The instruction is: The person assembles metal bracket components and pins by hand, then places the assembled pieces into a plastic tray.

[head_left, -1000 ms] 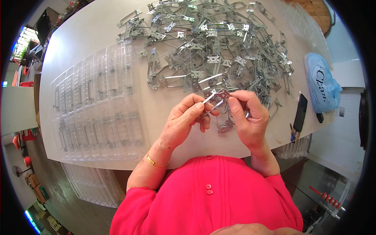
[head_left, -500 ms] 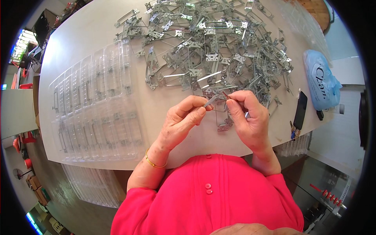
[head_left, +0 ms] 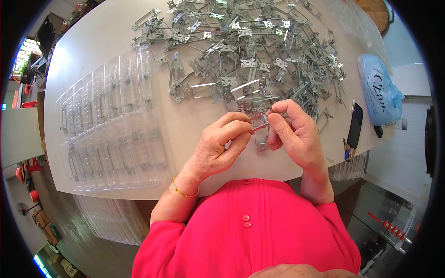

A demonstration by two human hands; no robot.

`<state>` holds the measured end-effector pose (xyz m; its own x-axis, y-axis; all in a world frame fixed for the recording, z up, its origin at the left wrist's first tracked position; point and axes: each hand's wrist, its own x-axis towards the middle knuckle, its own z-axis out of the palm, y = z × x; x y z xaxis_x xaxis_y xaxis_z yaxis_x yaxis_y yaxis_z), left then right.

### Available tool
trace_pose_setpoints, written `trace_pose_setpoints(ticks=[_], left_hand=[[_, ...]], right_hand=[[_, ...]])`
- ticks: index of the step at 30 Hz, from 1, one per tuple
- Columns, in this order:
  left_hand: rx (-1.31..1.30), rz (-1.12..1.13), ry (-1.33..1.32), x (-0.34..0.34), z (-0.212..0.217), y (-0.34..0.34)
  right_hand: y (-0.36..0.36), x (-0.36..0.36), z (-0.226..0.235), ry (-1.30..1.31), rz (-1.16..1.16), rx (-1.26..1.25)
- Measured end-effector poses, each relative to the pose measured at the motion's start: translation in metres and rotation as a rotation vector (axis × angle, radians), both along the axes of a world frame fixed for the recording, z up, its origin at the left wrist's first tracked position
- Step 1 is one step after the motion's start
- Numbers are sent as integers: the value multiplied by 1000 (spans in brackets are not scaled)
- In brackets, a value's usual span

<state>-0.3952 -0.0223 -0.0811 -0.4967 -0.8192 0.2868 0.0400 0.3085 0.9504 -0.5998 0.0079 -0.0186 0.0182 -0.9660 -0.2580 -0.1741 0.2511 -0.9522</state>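
My left hand (head_left: pixel 220 146) and my right hand (head_left: pixel 292 132) meet over the white table (head_left: pixel 92 51), both pinching one small metal bracket (head_left: pixel 259 126) between thumbs and fingertips. Its lower end hangs down between the hands. Just beyond my fingers lies a big heap of the same thin metal brackets (head_left: pixel 245 51), spread across the far half of the table. A gold bangle (head_left: pixel 183 191) is on my left wrist.
Clear plastic trays (head_left: pixel 109 125) with long slots lie on the table's left side, more stacked below the edge (head_left: pixel 111 217). A blue plastic bag (head_left: pixel 380 92), a black phone (head_left: pixel 356 125) and keys (head_left: pixel 346 149) sit at the right edge.
The hands have drawn the bracket slightly closer to me and turned it; the fingers shifted their pinch. The pile and trays stayed put.
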Motion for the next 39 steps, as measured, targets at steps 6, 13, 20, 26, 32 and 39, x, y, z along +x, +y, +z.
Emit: trace_pose_setpoints(ticks=[6, 13, 20, 26, 32, 39], left_hand=[[42, 21, -103, -3, 8, 4], [-157, -138, -104, -2, -4, 2], [728, -150, 243, 1, 3, 5], [883, -195, 359, 3, 3, 1], [852, -123, 370, 1, 1, 3], [433, 33, 203, -2, -2, 11]], right_hand=[[-2, 3, 5, 56, -31, -20], [-10, -8, -12, 314, -8, -193], [-10, -10, 3, -72, -290, -179], [4, -1, -13, -171, -176, -365], [3, 4, -33, -124, -117, -484], [9, 11, -33, 334, -116, -609]])
